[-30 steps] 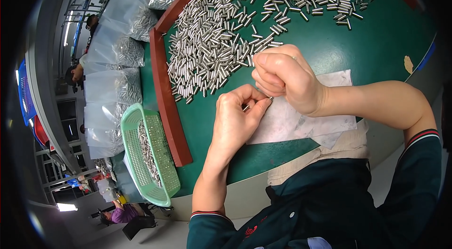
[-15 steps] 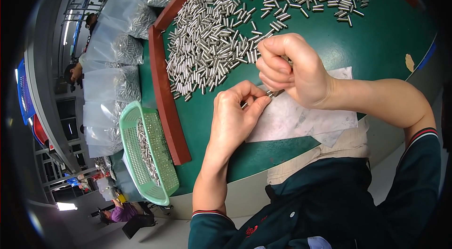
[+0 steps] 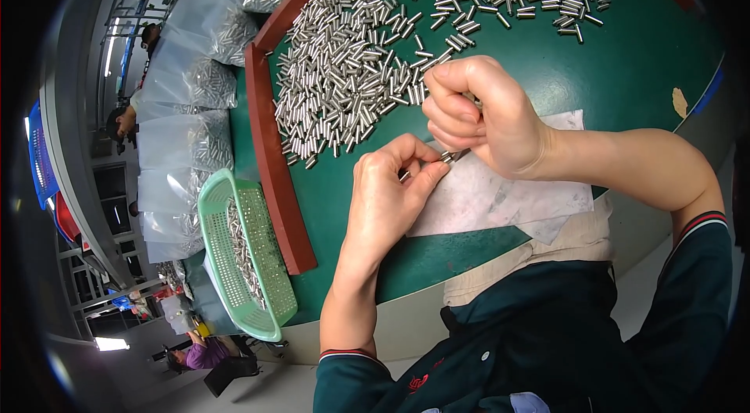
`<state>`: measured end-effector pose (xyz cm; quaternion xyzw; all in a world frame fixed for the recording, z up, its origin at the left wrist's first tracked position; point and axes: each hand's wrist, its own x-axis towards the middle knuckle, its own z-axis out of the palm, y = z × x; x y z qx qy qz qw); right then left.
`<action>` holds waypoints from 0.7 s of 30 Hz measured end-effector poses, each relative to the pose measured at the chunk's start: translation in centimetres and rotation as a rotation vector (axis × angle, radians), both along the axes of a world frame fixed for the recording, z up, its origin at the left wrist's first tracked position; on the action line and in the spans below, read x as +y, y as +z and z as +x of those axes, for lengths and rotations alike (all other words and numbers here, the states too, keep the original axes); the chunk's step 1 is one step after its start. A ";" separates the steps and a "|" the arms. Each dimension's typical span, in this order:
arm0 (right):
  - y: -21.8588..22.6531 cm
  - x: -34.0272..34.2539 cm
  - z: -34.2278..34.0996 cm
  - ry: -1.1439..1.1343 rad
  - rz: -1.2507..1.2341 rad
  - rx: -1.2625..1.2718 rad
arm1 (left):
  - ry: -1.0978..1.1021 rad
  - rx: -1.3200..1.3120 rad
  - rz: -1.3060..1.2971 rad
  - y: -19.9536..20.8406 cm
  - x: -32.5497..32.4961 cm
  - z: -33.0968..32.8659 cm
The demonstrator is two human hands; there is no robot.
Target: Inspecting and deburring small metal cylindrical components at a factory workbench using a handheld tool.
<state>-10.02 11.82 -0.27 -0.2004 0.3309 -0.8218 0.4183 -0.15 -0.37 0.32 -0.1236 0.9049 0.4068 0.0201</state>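
Metal dowel pin (image 3: 446, 157) sits pinched by the left hand (image 3: 388, 193), at its two o'clock; the right hand (image 3: 494, 122) curls closed just beside, any contents hidden. Close handwork on this pin seems the current step; the next move calls for a steady pinch.

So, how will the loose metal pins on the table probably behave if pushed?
The metal pins would probably roll, being slim cylinders lying on their sides. Their shiny surfaces suggest they may also slip. The red border would likely stop any reaching it.
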 end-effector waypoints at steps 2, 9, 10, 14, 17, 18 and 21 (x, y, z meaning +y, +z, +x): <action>0.0 0.0 0.0 -0.001 0.005 -0.001 | 0.014 -0.012 0.008 0.1 0.0 0.0; 0.3 0.2 -0.4 -0.021 -0.025 0.022 | -0.054 0.106 -0.301 0.1 1.0 0.2; 0.3 0.2 -0.5 -0.027 -0.032 0.029 | -0.058 0.107 -0.301 -0.2 1.1 0.0; 0.1 0.0 -0.5 -0.022 -0.024 0.040 | -0.191 0.313 -0.568 -0.5 1.1 0.1; 0.1 -0.1 -0.4 -0.020 -0.005 0.048 | -0.189 0.363 -0.626 -1.0 1.0 -0.1; 0.1 -0.1 -0.4 -0.019 -0.003 0.041 | -0.193 0.358 -0.619 -1.1 1.0 -0.1; 0.1 -0.4 -0.4 -0.021 0.006 0.019 | -0.130 0.330 -0.469 -1.0 0.8 -0.1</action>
